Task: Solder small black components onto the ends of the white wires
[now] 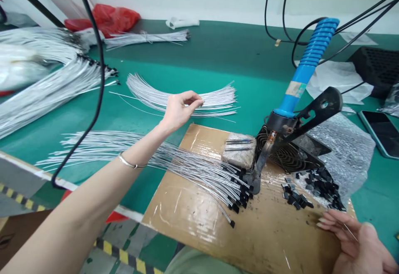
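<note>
My left hand (183,107) reaches over a loose bundle of white wires (218,96), thumb and fingertips drawn together in a pinch at the wires. Whatever is between those fingertips is too small to make out. Below my left forearm lies a second bundle of white wires (193,164), with small black connectors (240,188) on its right ends. My right hand (361,240), at the lower right, is curled around a thin shiny metal piece (349,230); its kind is unclear. Near its fingertips lie small black pieces (296,197) and a larger pile of them (324,184).
A blue-handled soldering iron (307,66) leans in a black metal holder, beside a fan (286,151) and a pale block (238,157). Cardboard (199,215) covers the green table. Bubble wrap (349,149) and a phone (382,128) lie right; a black cable (100,66) hangs left.
</note>
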Tool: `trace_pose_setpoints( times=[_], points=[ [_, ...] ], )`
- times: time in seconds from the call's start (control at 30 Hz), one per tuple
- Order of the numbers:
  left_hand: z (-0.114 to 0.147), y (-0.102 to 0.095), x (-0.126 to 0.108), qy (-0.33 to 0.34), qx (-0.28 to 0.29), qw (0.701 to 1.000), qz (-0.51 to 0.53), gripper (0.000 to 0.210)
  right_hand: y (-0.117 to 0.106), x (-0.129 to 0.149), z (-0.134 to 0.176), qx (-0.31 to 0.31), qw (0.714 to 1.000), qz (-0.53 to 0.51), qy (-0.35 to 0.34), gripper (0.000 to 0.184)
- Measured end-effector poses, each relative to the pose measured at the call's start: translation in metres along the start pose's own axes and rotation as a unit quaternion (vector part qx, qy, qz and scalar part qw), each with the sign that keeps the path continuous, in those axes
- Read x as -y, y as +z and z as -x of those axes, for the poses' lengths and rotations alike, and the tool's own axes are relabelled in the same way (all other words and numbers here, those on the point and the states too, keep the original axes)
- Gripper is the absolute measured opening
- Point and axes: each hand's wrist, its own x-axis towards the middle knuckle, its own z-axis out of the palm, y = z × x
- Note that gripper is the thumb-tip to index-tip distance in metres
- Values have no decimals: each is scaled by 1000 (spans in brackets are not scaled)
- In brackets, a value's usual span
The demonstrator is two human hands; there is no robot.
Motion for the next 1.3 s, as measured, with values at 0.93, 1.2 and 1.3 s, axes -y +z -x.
trace_pose_setpoints(
  times=[0.93, 1.2, 1.3],
  points=[
    [121, -36, -92, -55, 383, 906, 170, 20, 76, 87, 83, 251, 942, -118, 190, 34],
    [120, -38, -76, -23, 352, 923, 154, 19, 75, 89, 75, 241, 944, -103, 202, 38],
    [117, -38, -73, -41, 383, 906, 174, 25, 73, 87, 74, 264, 941, -90, 191, 37]
  ],
)
